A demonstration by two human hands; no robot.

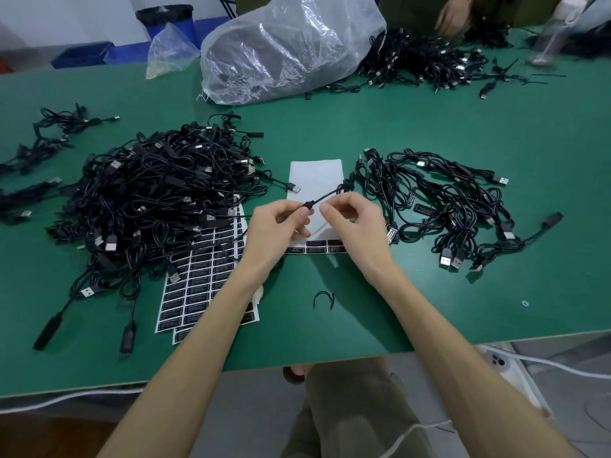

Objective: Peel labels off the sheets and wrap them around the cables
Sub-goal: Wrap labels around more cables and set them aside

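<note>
My left hand [276, 228] grips the thick end of a thin black cable [325, 196], which runs up and right into the right-hand cable pile [443, 206]. My right hand [353, 219] sits close beside it with fingers curled and fingertips pinched at the cable; whether a label is in them I cannot tell. Under both hands lies a mostly bare white label sheet [314, 175] with one row of black labels [317, 249] left at its near edge. A fuller stack of label sheets [198, 285] lies to the left, partly under my left forearm.
A large heap of black USB cables [158, 193] fills the left of the green table [429, 292]. A clear plastic bag [284, 47] and more cables [429, 64] lie at the back, where another person's hand [451, 14] works. A small black tie [324, 299] lies near the front edge.
</note>
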